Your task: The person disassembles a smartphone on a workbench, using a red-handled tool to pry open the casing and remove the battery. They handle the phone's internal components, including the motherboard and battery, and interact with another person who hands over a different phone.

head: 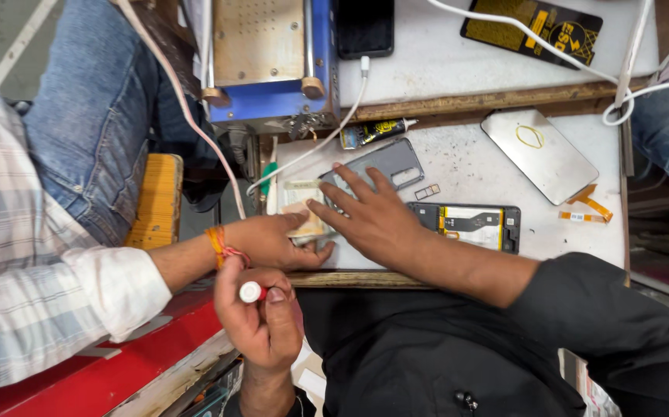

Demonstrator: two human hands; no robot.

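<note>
Scuffed white workbench (pixel 465 166): grey phone back cover (pixel 384 166), camera cutout visible, flat under right hand (pixel 369 220) (fingers spread wide). Left hand (pixel 261 324) fisted round a white-capped tube (pixel 251 292). Beside: opened phone chassis (pixel 473 226), co-worker's hand (pixel 276 241).

One head-worn view — looking steeply down, close over the workbench (pixel 458 166) edge.

Open bench (pixel 465 166) between grey back cover (pixel 384 166) and metal plate (pixel 539 154); co-worker's hand (pixel 272 239) crowding the left edge.
</note>
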